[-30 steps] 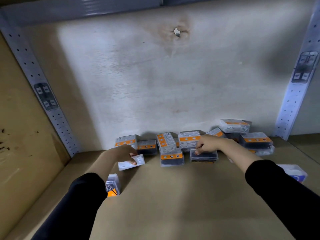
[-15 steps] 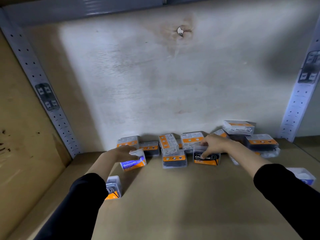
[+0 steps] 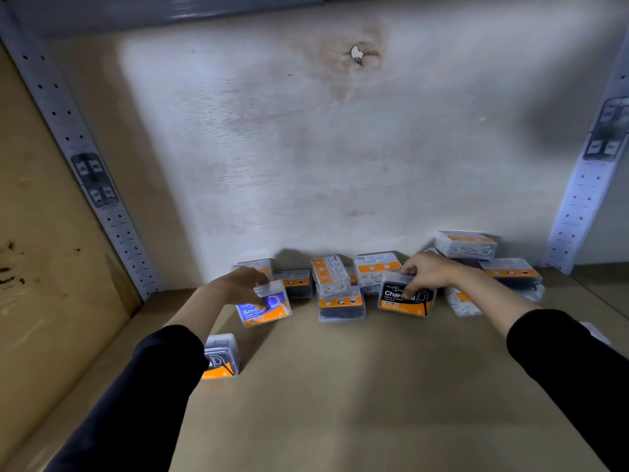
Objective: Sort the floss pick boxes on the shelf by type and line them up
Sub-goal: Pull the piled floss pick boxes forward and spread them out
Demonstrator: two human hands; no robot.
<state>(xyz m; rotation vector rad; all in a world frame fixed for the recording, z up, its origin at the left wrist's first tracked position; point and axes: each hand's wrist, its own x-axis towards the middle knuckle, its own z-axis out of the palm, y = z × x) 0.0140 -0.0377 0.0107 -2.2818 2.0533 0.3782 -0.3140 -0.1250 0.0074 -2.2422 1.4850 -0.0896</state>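
Note:
My left hand (image 3: 243,284) grips a blue-and-orange "Smooth" floss pick box (image 3: 264,309), tilted so its label faces me. My right hand (image 3: 425,272) holds a black-and-orange "Charcoal" floss pick box (image 3: 406,299), also tipped up with the label toward me. Between them a charcoal box (image 3: 341,306) lies flat with a white-pick box (image 3: 332,274) on top. More boxes crowd the back wall, with a stack (image 3: 510,272) at the right. Another charcoal box (image 3: 221,357) stands near my left sleeve.
The wooden shelf board (image 3: 340,396) stretches toward me in front of the boxes. Perforated metal uprights (image 3: 88,172) stand at the back corners. A further box (image 3: 595,332) peeks out behind my right sleeve.
Both hands have tipped their boxes up from lying flat, so the Smooth and Charcoal labels now face me. The boxes have come slightly forward from the pile.

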